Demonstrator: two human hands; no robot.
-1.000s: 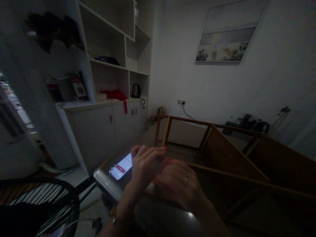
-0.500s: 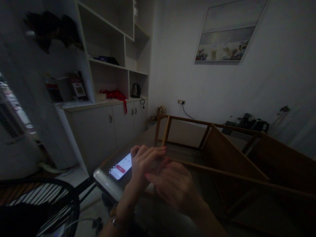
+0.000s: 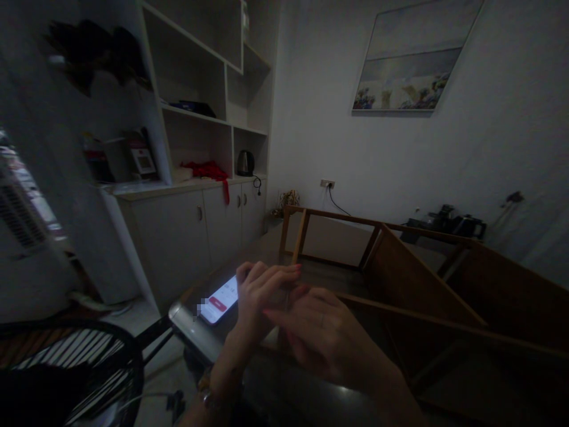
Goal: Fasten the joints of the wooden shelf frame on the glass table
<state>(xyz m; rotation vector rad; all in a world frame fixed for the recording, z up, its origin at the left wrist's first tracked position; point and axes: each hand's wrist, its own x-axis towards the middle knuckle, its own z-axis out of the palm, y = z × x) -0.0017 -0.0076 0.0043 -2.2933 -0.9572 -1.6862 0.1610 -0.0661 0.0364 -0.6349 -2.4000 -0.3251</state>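
My left hand [image 3: 260, 293] is bent over beside the phone [image 3: 219, 301], its fingers pressed together and pointing right. My right hand [image 3: 322, 332] is close against it, fingers curled and drawn together near the left palm. Whatever lies between the two hands is mostly hidden and too dark to name. Just behind them is the near left corner of a wooden frame [image 3: 427, 317] with upright bars and panels, lying on its side on the table. The lit phone lies face up next to the left wrist, its screen showing a red button.
A silver rounded edge [image 3: 195, 332] runs along the table's near left side. At lower left stands a black slatted chair [image 3: 128, 350]. White cabinets [image 3: 169, 237] with a kettle [image 3: 245, 163] and red cloth [image 3: 207, 171] stand behind. Dark appliances [image 3: 444, 222] sit by the far wall.
My right hand has shifted slightly right and down and turned a little, its fingers more drawn in. The left hand and the wooden frame stay nearly in place.
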